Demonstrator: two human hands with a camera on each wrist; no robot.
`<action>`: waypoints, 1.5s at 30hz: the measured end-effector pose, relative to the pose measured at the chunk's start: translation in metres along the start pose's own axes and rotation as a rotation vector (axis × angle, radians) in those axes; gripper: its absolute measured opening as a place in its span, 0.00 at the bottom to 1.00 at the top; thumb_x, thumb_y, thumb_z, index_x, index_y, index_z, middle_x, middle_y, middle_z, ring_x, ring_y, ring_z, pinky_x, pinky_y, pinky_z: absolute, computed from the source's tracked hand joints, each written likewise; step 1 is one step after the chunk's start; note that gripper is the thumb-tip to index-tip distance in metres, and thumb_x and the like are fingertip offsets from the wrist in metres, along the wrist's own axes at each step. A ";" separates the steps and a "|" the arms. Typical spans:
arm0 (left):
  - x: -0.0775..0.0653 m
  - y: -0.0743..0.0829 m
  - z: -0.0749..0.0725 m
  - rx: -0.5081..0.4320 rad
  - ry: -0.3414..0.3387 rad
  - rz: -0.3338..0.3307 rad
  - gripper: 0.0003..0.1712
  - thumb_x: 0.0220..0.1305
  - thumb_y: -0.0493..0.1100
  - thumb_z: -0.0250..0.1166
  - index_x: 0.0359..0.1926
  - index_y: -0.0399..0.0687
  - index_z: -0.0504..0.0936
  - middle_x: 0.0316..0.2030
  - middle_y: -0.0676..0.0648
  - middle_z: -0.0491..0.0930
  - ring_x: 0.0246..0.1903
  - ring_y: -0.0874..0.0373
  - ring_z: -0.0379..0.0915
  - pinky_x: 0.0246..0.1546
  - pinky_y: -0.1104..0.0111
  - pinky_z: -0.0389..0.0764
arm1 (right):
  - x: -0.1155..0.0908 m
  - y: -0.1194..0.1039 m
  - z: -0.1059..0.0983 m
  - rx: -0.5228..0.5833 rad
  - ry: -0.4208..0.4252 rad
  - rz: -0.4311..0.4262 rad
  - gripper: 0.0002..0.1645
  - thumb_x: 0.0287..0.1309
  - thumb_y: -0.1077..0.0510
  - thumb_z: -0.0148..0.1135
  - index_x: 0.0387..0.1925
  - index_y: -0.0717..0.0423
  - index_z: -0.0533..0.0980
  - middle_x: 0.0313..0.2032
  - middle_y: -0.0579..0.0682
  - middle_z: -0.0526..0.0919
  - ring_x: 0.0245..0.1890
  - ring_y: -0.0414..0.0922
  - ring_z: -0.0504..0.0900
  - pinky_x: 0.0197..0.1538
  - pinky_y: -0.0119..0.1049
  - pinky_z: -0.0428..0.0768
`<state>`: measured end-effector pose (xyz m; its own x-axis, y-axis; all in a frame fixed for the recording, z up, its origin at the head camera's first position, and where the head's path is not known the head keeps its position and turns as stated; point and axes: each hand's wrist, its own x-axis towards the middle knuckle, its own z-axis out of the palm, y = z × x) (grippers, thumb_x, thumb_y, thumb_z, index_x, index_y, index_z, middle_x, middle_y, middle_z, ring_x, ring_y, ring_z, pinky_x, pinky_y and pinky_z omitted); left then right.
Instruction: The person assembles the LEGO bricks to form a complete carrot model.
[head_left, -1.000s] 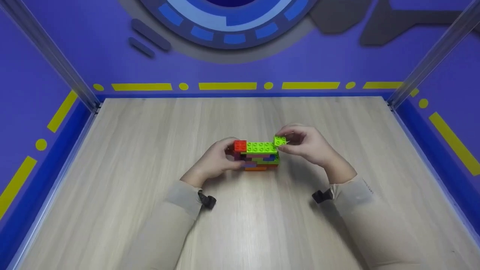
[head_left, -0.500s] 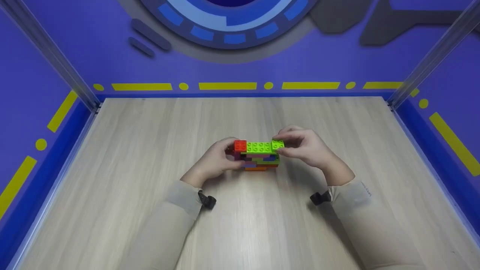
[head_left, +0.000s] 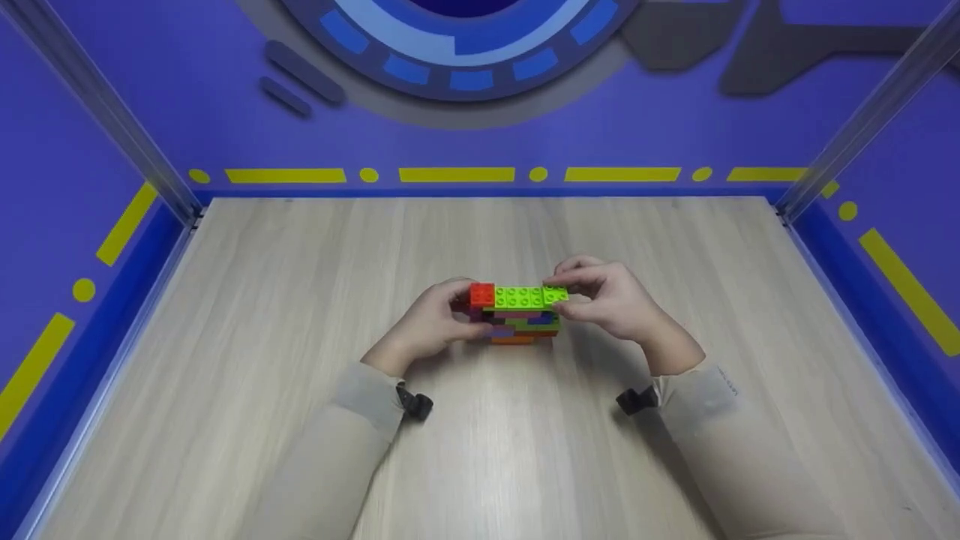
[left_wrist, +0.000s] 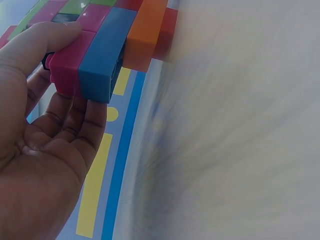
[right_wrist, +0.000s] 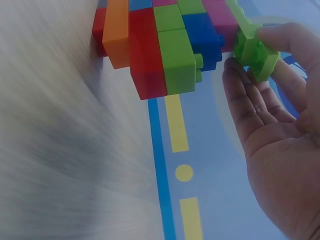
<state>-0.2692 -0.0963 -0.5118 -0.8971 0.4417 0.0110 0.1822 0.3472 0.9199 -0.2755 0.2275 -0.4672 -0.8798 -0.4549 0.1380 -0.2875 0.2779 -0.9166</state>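
A toy-brick structure [head_left: 525, 324] of mixed colours stands on the table. My left hand [head_left: 424, 330] grips its left end, thumb on the near side. In the left wrist view that thumb presses a magenta brick [left_wrist: 70, 62] beside a blue brick [left_wrist: 104, 57]. A red brick [head_left: 482, 294] tops the left end, next to a row of lime green studs [head_left: 517, 297]. My right hand [head_left: 619, 304] pinches a small lime green brick [head_left: 555, 294] at the top right end. In the right wrist view this green brick [right_wrist: 265, 62] overhangs the structure's side, its hollow underside showing.
The wooden table [head_left: 480, 450] spreads around the structure on all sides. Blue panels [head_left: 480, 142] with yellow marks enclose the back and sides, with metal posts [head_left: 127, 127] at the back corners. Black wrist straps [head_left: 415, 403] sit at both cuffs.
My right hand has moved slightly left and down, bringing the small green brick from a tilt onto the top right end. My left hand has kept its hold.
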 end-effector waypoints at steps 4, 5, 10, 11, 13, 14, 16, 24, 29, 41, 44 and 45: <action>0.000 0.000 0.000 -0.006 -0.006 -0.003 0.31 0.64 0.41 0.85 0.66 0.54 0.86 0.62 0.49 0.89 0.61 0.51 0.86 0.72 0.48 0.83 | 0.000 0.001 0.001 0.005 0.003 -0.003 0.21 0.63 0.70 0.77 0.58 0.63 0.90 0.58 0.57 0.84 0.59 0.49 0.83 0.61 0.27 0.86; 0.000 0.000 -0.001 -0.007 -0.007 -0.003 0.31 0.64 0.41 0.85 0.67 0.54 0.86 0.62 0.49 0.89 0.61 0.51 0.86 0.72 0.49 0.83 | 0.000 0.002 0.002 0.007 0.003 -0.007 0.21 0.63 0.70 0.77 0.58 0.63 0.90 0.58 0.57 0.84 0.59 0.48 0.83 0.62 0.26 0.86; 0.000 0.000 -0.002 -0.004 -0.016 0.005 0.31 0.64 0.42 0.85 0.67 0.55 0.86 0.62 0.49 0.88 0.62 0.51 0.85 0.72 0.51 0.83 | -0.003 0.005 0.004 0.012 -0.008 -0.033 0.24 0.65 0.69 0.77 0.63 0.63 0.86 0.62 0.60 0.83 0.62 0.44 0.84 0.67 0.27 0.83; 0.000 0.000 -0.002 -0.002 -0.018 0.008 0.31 0.64 0.42 0.85 0.67 0.54 0.86 0.62 0.49 0.88 0.61 0.51 0.85 0.72 0.51 0.83 | -0.003 0.006 0.004 0.007 -0.010 -0.035 0.26 0.65 0.68 0.78 0.64 0.63 0.85 0.64 0.61 0.83 0.63 0.44 0.84 0.68 0.27 0.83; 0.001 -0.001 -0.003 0.003 -0.022 0.014 0.32 0.63 0.42 0.86 0.67 0.54 0.86 0.62 0.49 0.88 0.61 0.50 0.84 0.71 0.52 0.83 | -0.004 0.009 0.004 -0.002 -0.018 -0.036 0.30 0.65 0.67 0.79 0.68 0.62 0.83 0.67 0.64 0.82 0.65 0.44 0.83 0.69 0.28 0.82; 0.001 -0.001 -0.003 0.008 -0.024 0.018 0.32 0.63 0.42 0.86 0.66 0.53 0.85 0.62 0.48 0.88 0.61 0.50 0.85 0.71 0.51 0.84 | -0.004 0.011 0.003 -0.010 -0.020 -0.033 0.33 0.64 0.67 0.79 0.70 0.61 0.82 0.68 0.64 0.81 0.65 0.44 0.83 0.69 0.29 0.82; 0.001 -0.002 -0.004 0.021 -0.029 0.020 0.33 0.62 0.42 0.86 0.67 0.53 0.85 0.62 0.48 0.88 0.62 0.49 0.84 0.71 0.51 0.83 | -0.005 0.014 0.002 -0.017 -0.023 -0.020 0.37 0.63 0.66 0.80 0.73 0.60 0.79 0.71 0.65 0.80 0.67 0.46 0.82 0.70 0.31 0.81; 0.000 -0.007 -0.012 0.009 -0.063 0.017 0.36 0.60 0.38 0.85 0.69 0.48 0.83 0.62 0.44 0.87 0.63 0.47 0.82 0.72 0.50 0.83 | -0.005 0.031 -0.003 -0.005 -0.055 0.080 0.40 0.61 0.68 0.80 0.74 0.63 0.76 0.71 0.63 0.82 0.68 0.56 0.83 0.75 0.46 0.82; -0.001 -0.010 -0.016 -0.020 -0.062 0.020 0.34 0.60 0.35 0.83 0.66 0.45 0.82 0.60 0.41 0.86 0.62 0.47 0.83 0.70 0.51 0.86 | -0.004 0.038 -0.001 -0.030 -0.081 0.088 0.35 0.59 0.68 0.80 0.68 0.62 0.79 0.66 0.59 0.86 0.67 0.57 0.84 0.75 0.52 0.83; -0.001 -0.014 -0.019 -0.092 -0.081 0.018 0.27 0.58 0.27 0.75 0.59 0.40 0.82 0.56 0.41 0.85 0.57 0.50 0.85 0.66 0.56 0.89 | -0.003 0.045 0.002 -0.021 -0.141 0.121 0.33 0.60 0.68 0.80 0.66 0.65 0.79 0.66 0.61 0.86 0.67 0.55 0.84 0.75 0.48 0.84; -0.001 -0.014 -0.019 -0.096 -0.080 0.015 0.27 0.58 0.27 0.75 0.59 0.39 0.83 0.55 0.41 0.85 0.57 0.51 0.86 0.66 0.57 0.89 | -0.003 0.046 0.002 -0.015 -0.150 0.141 0.32 0.61 0.67 0.80 0.66 0.64 0.79 0.66 0.60 0.86 0.67 0.55 0.85 0.74 0.45 0.84; -0.001 -0.014 -0.019 -0.098 -0.077 0.013 0.27 0.58 0.26 0.76 0.59 0.39 0.83 0.56 0.41 0.86 0.57 0.51 0.86 0.66 0.57 0.89 | -0.003 0.046 0.002 -0.016 -0.149 0.142 0.32 0.61 0.67 0.80 0.66 0.64 0.79 0.66 0.60 0.86 0.67 0.56 0.85 0.74 0.44 0.84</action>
<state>-0.2783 -0.1176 -0.5176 -0.8608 0.5090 -0.0037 0.1498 0.2603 0.9538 -0.2852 0.2399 -0.5103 -0.8466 -0.5299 -0.0500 -0.1718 0.3609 -0.9166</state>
